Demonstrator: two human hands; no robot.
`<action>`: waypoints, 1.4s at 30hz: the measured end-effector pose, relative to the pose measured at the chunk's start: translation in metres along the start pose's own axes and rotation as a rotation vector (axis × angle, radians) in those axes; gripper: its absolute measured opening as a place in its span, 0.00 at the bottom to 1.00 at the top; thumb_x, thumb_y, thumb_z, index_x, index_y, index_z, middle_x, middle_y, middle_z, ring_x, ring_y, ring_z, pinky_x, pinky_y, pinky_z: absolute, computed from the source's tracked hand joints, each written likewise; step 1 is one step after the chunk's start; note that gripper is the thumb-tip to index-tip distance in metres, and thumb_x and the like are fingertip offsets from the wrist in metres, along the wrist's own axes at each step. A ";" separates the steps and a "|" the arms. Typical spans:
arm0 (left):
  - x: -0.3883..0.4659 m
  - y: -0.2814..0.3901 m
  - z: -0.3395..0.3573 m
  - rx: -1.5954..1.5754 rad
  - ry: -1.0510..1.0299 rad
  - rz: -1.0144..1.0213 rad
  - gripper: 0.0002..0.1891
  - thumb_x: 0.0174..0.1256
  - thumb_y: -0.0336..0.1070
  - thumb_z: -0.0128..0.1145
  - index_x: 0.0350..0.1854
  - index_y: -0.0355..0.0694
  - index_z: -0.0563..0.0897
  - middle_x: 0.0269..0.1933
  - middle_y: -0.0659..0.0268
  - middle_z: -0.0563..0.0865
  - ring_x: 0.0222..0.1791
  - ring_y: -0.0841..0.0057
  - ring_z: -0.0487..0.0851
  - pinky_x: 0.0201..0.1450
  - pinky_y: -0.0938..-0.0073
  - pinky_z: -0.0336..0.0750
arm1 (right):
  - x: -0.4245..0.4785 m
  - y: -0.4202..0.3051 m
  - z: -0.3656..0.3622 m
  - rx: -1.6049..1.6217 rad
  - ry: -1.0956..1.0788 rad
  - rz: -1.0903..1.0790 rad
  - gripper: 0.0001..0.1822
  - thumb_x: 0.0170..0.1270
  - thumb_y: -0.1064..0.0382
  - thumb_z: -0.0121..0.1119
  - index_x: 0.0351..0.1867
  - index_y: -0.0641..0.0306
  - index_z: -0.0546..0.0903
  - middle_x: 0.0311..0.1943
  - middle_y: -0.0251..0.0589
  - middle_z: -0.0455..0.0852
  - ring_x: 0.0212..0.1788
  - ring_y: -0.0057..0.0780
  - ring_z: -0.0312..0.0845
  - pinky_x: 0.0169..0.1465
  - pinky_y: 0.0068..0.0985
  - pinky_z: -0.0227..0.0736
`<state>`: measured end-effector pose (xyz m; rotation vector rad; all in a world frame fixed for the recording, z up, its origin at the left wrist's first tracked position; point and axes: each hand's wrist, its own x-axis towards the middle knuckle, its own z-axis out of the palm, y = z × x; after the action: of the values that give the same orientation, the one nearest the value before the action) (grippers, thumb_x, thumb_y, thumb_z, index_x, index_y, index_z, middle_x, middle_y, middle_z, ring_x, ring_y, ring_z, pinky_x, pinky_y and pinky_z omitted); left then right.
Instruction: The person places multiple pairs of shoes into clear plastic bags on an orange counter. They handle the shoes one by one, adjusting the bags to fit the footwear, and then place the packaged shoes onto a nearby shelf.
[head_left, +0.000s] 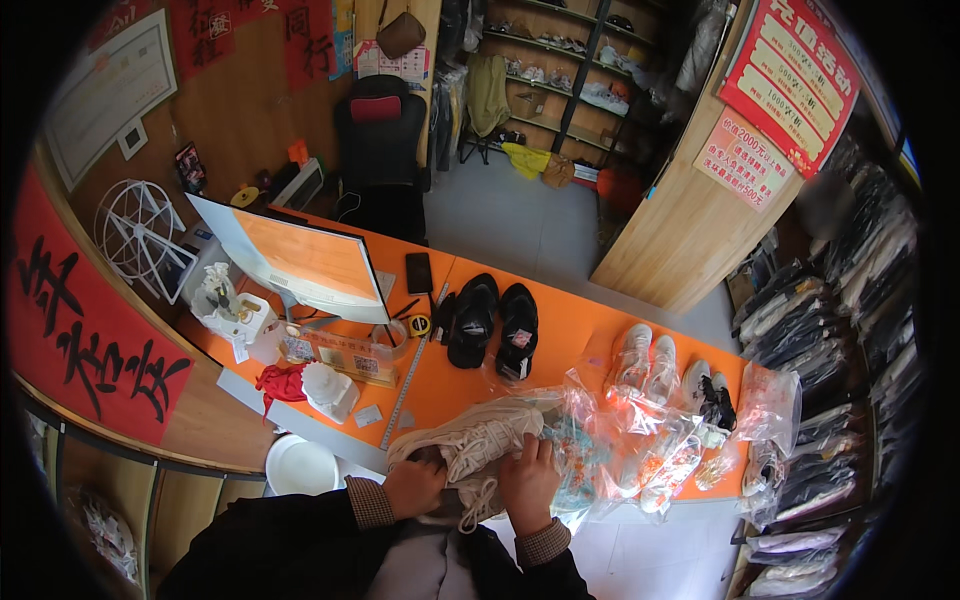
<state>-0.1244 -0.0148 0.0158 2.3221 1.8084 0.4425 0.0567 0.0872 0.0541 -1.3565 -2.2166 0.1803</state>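
Note:
A pair of off-white lace-up sneakers lies at the front edge of the orange counter, one behind the other. My left hand (414, 486) grips the heel opening of the farther sneaker (499, 433), its fingers over the collar. At the toe end, my right hand (531, 478) has its fingers curled on the shoes' edge; its exact grip is partly hidden. The nearer sneaker (480, 496), with loose white laces, shows between my hands, against my body. Right beside my right hand lies crumpled clear plastic wrapping (581, 450) with coloured print.
On the orange counter (570, 322) stand black shoes (476, 319), white sneakers (637, 352) and bagged shoes (667, 469). A monitor (300, 262), tape measure (419, 325) and white plastic bottle (330, 391) are to the left. Below stands a white bucket (302, 466). Bagged garments (810, 405) hang right.

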 end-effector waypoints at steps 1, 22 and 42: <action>-0.001 0.003 -0.007 -0.001 -0.011 -0.016 0.15 0.45 0.38 0.61 0.33 0.34 0.80 0.32 0.56 0.83 0.33 0.62 0.84 0.34 0.63 0.80 | 0.002 -0.002 0.002 -0.019 -0.012 -0.021 0.14 0.54 0.69 0.59 0.43 0.66 0.75 0.34 0.51 0.77 0.34 0.50 0.78 0.31 0.42 0.75; 0.010 0.005 -0.009 0.072 0.160 0.025 0.17 0.43 0.42 0.63 0.34 0.36 0.81 0.33 0.58 0.81 0.36 0.62 0.83 0.34 0.65 0.78 | 0.024 -0.059 0.003 0.278 0.020 -0.410 0.08 0.56 0.74 0.58 0.37 0.65 0.78 0.27 0.45 0.79 0.26 0.45 0.79 0.26 0.35 0.75; 0.017 -0.011 -0.011 -0.444 0.387 -0.414 0.13 0.46 0.33 0.62 0.37 0.36 0.84 0.32 0.50 0.85 0.34 0.50 0.83 0.38 0.54 0.77 | -0.018 -0.038 -0.014 0.448 0.063 -0.016 0.17 0.56 0.75 0.61 0.48 0.69 0.74 0.44 0.51 0.74 0.42 0.46 0.74 0.47 0.36 0.72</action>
<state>-0.1347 0.0035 0.0246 1.5950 2.0202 1.1443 0.0405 0.0510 0.0734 -1.0798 -1.9778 0.5817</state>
